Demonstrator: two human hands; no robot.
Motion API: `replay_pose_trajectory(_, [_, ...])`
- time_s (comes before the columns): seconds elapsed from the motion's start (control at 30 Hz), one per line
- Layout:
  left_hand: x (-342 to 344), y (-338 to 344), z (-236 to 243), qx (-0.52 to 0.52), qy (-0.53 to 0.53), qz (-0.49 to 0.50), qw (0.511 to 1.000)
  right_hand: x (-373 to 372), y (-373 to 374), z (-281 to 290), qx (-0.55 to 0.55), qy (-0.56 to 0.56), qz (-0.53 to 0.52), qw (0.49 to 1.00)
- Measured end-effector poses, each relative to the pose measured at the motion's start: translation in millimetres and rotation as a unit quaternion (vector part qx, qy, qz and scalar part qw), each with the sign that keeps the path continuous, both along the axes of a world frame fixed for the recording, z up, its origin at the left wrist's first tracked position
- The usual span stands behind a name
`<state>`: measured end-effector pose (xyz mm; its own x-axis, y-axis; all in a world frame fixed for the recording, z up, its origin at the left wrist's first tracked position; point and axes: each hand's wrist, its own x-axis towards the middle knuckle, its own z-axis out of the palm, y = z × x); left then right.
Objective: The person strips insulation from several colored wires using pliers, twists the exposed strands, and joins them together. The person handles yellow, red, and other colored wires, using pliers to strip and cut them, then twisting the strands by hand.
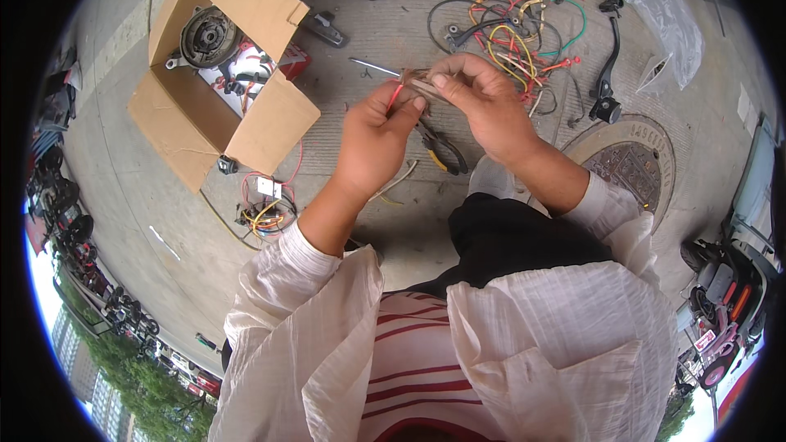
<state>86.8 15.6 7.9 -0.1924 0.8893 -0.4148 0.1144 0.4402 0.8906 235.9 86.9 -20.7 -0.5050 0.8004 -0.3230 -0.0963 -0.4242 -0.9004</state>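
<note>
Both my hands meet in front of me over the pavement. My left hand (378,135) is closed in a pinch on a thin red wire (395,96), its thumb pointing toward the other hand. My right hand (487,106) pinches a brownish strand or strip (422,82) that runs across to the left fingertips; its exact kind is unclear. A thin metal shaft (372,66), like a screwdriver's, shows just beyond the left fingers, its other end hidden. Below the hands lie pliers (444,154) with black and yellow handles, partly covered by the fingers.
An open cardboard box (192,119) with a round metal part (210,36) stands left. Tangled wires (512,33) lie ahead, a black lever (607,74) and plastic bag (667,20) farther right. Another wire bundle (266,213) lies near left; a manhole cover (630,165) is at right.
</note>
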Motion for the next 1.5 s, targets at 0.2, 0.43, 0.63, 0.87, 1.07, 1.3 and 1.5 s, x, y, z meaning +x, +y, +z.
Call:
replay_pose_trajectory(0.2, [-13,-11,-4,0.146,0.469,-0.134,0.861,21,24,15,0.135,-0.139,0.029,0.981])
replay_pose_trajectory(0.43, [-23,-16,-1,0.198,0.563,-0.205,0.776,18,35,37,0.043,-0.245,0.298,0.921])
replay_pose_trajectory(0.63, [-25,-17,3,0.241,0.544,-0.244,0.765,21,30,15,-0.013,-0.135,0.342,0.930])
replay_pose_trajectory(0.87, [-25,-23,2,0.246,0.489,-0.305,0.779,16,24,30,0.072,-0.120,0.303,0.943])
replay_pose_trajectory(1.07, [-26,-23,-6,0.246,0.438,-0.323,0.802,9,5,23,-0.021,0.011,0.231,0.973])
replay_pose_trajectory(1.3, [-32,-30,-11,0.216,0.417,-0.355,0.809,15,-6,4,-0.079,0.056,0.223,0.970])
replay_pose_trajectory(1.5, [-93,-72,-27,0.095,0.422,-0.187,0.882,53,45,0,0.071,-0.195,0.092,0.974])
